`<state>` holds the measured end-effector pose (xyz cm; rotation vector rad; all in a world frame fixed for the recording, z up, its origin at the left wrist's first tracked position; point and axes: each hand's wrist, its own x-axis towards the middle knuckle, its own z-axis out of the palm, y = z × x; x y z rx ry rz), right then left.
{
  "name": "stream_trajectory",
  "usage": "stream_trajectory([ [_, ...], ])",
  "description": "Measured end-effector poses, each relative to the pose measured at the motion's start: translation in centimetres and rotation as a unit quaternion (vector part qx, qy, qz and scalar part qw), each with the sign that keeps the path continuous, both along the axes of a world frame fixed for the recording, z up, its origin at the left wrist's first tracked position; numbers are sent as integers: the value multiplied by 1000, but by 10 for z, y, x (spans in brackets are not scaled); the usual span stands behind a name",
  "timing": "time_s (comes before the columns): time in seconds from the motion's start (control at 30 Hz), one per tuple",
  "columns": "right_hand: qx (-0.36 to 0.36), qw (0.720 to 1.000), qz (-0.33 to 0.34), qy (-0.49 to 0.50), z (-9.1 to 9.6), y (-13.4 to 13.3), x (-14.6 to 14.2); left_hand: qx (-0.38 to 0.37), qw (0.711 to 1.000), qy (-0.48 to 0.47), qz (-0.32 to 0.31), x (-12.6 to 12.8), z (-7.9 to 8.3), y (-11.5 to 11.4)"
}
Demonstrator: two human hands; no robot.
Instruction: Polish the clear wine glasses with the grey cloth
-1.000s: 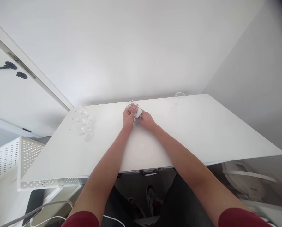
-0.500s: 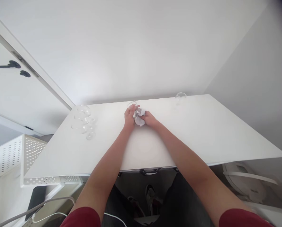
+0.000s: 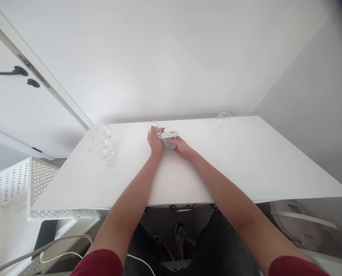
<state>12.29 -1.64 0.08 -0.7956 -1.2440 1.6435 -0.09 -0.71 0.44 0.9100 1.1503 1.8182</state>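
White walls meet behind a plain white surface [image 3: 245, 165] seen from above, with the person's two bare arms reaching across it to the far middle. The left hand [image 3: 154, 141] has its fingers curled closed around a clear glass [image 3: 154, 126], which stands just off the surface near the back edge. The right hand [image 3: 182, 147] is bunched closed on a pale grey cloth [image 3: 169, 135] pressed against the glass's side.

The clear glass looks thin, light and easily broken, and probably slick where bare, so the bowl is best cupped firmly but gently, not pinched at the rim. The cloth is soft and limp and would give a surer hold.

A cluster of empty glasses [image 3: 103, 143] stands well apart on the left, and a lone glass [image 3: 223, 117] at the far right.
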Motion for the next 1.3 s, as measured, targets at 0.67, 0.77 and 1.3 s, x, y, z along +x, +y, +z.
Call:
stream_trajectory([
  [0.67, -9, 976, -217, 16, -11, 28, 18, 111, 984, 25, -138, 12, 21, -21],
  [0.77, -4, 952, -298, -68, -16, 29, 22, 102, 984, 31, -146, 14, 21, -23],
  [1.3, 42, 921, -359, -145, -12, 28, 34, 113, 977, 78, -163, 19, 17, -26],
])
